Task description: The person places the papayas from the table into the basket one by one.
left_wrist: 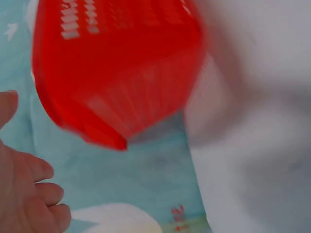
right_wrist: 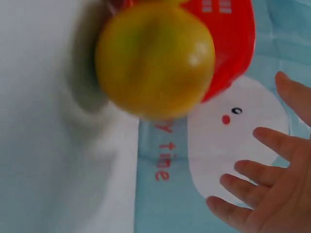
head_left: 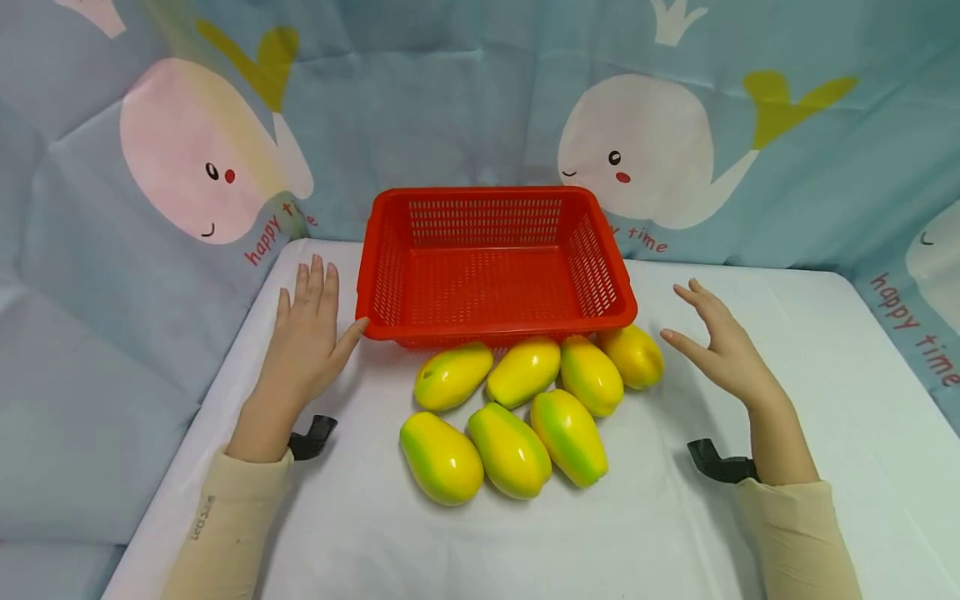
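A red plastic basket [head_left: 487, 287] with slotted walls stands at the back of the table with nothing inside. In front of it lie several yellow-green papayas, among them a front-left papaya [head_left: 442, 458] and a back-right papaya [head_left: 633, 357] close to the basket's corner. My left hand [head_left: 306, 337] is spread beside the basket's left side, its thumb tip right at the front left corner in the head view. Off to the right of the fruit, my right hand [head_left: 720, 346] has its fingers extended and holds nothing. The right wrist view shows one papaya [right_wrist: 155, 60] large and near.
A white cloth [head_left: 540, 550] covers the table. Behind and to the left hangs a light blue curtain [head_left: 450, 108] with printed whales. Each wrist carries a black camera mount, such as the right mount [head_left: 720, 462].
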A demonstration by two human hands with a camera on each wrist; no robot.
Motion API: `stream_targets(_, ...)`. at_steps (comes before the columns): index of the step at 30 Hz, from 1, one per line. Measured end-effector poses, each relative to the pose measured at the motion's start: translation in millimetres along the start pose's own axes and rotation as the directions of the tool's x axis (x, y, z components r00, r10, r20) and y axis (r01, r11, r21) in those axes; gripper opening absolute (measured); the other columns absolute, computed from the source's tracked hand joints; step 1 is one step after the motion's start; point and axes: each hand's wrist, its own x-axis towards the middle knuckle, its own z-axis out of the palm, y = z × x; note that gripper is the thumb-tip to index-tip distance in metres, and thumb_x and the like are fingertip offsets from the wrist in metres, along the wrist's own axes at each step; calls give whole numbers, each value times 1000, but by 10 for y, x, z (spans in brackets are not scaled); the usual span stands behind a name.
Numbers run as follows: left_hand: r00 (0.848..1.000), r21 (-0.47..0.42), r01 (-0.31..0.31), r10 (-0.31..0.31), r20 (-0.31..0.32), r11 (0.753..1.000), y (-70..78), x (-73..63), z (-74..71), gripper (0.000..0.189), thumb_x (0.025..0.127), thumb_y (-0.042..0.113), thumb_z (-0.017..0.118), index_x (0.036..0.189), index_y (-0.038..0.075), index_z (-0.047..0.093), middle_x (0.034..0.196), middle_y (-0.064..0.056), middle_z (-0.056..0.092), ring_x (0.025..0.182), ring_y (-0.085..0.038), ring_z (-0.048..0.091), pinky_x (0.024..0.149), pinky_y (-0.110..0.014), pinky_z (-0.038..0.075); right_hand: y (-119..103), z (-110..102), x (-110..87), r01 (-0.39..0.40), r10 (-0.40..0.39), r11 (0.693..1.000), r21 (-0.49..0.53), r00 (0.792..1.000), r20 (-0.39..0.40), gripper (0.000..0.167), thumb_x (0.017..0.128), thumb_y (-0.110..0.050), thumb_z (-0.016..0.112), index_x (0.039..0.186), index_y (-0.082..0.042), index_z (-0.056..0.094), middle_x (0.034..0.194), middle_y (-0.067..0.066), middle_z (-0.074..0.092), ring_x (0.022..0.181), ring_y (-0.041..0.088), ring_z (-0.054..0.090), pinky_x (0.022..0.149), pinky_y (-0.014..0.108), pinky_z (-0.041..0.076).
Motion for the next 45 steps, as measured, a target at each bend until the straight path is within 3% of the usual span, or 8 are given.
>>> stream_targets(5, 1000, -34, -10, 11, 26, 999, 167, 101, 65, 70, 98, 30, 41, 148, -6, 7, 155, -22, 0, 143, -35, -3, 111, -56, 1, -2, 114, -49, 26, -28, 996, 82, 999, 32, 65, 93, -21, 59, 149, -12, 28, 155, 15, 15, 134, 46, 23, 99, 67, 25)
stream_targets(13, 998, -140, -12, 22, 66, 990, 178, 176, 221, 65, 99, 26, 40, 148, -6, 11, 156, -19, 3, 143, -34, 4, 112, -55, 7, 42, 161, -33, 2, -16, 990, 141, 995, 95, 64, 94, -19, 57, 149, -10, 26, 152, 18, 24, 132, 44, 28, 100, 64, 27)
stream_targets(19, 1000, -182, -11, 13, 6, 983, 207, 212, 310, 63, 100, 28, 38, 148, -5, 13, 157, -16, 5, 144, -30, 6, 113, -51, 8, 96, 209, -4, -103, 66, 982, 157, 972, 225, 65, 95, -27, 56, 149, -11, 25, 150, 17, 28, 127, 42, 33, 100, 62, 29)
stream_targets(24, 1000, -193, -18, 16, -8, 981, 231, 233, 318, 63, 100, 26, 38, 148, -5, 12, 157, -16, 4, 144, -29, 6, 113, -51, 9, 147, 295, 28, -135, 97, 977, 166, 971, 219, 67, 91, -29, 62, 147, -14, 29, 141, 13, 39, 117, 30, 41, 96, 52, 35)
stream_targets(28, 1000, -196, -7, 8, 5, 980, 239, 231, 314, 64, 100, 26, 38, 149, -4, 11, 157, -16, 3, 144, -30, 5, 113, -52, 8, 206, 339, 37, -146, 102, 971, 191, 969, 226, 73, 90, -28, 64, 150, -17, 23, 142, 16, 36, 115, 31, 41, 95, 52, 34)
stream_targets(38, 999, -174, 23, -17, 41, 984, 215, 147, 270, 63, 100, 26, 37, 149, -4, 10, 157, -16, 2, 143, -31, 5, 112, -53, 6, 385, 430, 63, -185, 83, 912, 367, 958, 276, 69, 94, -21, 57, 151, -25, 19, 149, 13, 23, 129, 34, 23, 102, 63, 17)
stream_targets(45, 998, -177, 35, -26, 53, 984, 190, 134, 287, 64, 100, 26, 37, 149, -4, 10, 157, -16, 2, 143, -31, 5, 113, -53, 6, 456, 476, 92, -214, 107, 870, 443, 961, 255, 64, 93, -19, 58, 149, -25, 26, 146, 9, 27, 123, 23, 29, 103, 54, 20)
